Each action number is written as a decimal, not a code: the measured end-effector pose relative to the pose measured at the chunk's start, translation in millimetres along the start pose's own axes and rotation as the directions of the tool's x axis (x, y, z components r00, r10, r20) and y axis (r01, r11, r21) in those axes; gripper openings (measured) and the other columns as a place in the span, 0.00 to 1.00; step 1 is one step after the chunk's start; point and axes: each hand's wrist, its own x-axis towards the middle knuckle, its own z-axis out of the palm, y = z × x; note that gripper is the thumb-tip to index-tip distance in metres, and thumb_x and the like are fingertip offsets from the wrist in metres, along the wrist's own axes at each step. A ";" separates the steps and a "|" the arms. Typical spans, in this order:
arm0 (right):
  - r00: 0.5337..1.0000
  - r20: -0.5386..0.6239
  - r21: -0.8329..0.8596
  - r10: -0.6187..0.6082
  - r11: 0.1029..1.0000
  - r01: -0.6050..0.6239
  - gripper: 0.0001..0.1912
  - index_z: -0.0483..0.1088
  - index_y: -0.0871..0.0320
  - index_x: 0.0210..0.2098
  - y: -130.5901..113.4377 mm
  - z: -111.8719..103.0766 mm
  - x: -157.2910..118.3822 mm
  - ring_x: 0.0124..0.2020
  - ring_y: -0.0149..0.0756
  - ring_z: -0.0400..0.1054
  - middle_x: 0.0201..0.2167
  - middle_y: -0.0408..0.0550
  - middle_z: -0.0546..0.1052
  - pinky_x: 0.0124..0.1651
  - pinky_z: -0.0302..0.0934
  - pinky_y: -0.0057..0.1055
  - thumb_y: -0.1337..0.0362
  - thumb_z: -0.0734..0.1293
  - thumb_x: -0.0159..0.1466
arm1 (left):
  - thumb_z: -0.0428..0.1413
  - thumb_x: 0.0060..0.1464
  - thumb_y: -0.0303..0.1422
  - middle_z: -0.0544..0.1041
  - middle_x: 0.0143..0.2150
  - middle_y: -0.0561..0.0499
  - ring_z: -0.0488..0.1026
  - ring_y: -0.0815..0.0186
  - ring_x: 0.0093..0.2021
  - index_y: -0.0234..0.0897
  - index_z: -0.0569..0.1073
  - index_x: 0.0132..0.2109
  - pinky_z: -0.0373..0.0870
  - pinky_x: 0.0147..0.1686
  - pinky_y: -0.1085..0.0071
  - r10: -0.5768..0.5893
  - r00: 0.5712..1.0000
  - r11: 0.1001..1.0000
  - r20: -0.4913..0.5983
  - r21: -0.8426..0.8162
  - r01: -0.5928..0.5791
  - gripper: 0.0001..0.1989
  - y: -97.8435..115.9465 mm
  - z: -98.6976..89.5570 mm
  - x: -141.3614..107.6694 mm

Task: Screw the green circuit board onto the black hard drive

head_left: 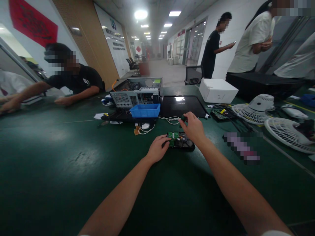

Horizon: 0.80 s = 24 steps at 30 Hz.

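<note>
A hard drive (189, 144) lies on the green table with its green circuit board (174, 140) facing up. My left hand (157, 149) grips the drive's left end, thumb and fingers at its edge. Above the drive, my right hand (193, 126) is closed around a screwdriver (182, 118) with a dark green handle. The screwdriver stands roughly upright, its thin shaft pointing down at the board. Its tip is too small to make out.
Behind the drive are a blue tray (145, 110), an opened computer case (135, 93) and a dark flat panel (182, 105). A white box (218, 91), cables and white fan parts (256, 108) lie to the right. One person (73, 75) sits at left; others stand at right.
</note>
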 end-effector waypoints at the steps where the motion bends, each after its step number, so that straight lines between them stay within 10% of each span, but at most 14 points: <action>1: 1.000 0.002 -0.005 0.001 1.000 -0.001 0.15 0.68 0.58 0.49 -0.2 -0.2 -0.2 0.40 0.48 0.73 0.44 0.58 0.76 0.41 0.64 0.39 0.54 0.63 0.70 | 0.53 0.67 0.35 0.73 0.64 0.48 0.68 0.58 0.65 0.45 0.78 0.57 0.65 0.66 0.54 -0.002 1.000 1.000 0.000 0.000 0.002 0.15 0.2 -0.4 0.0; 24: 1.000 -0.003 -0.057 -0.017 0.998 0.017 0.14 0.69 0.57 0.50 -2.2 -1.8 -0.9 0.39 0.46 0.73 0.46 0.57 0.76 0.40 0.63 0.38 0.56 0.62 0.70 | 0.53 0.67 0.35 0.73 0.64 0.48 0.67 0.58 0.65 0.46 0.78 0.57 0.64 0.66 0.54 0.001 1.000 1.000 -0.004 -0.003 -0.001 0.15 -5.1 3.1 0.6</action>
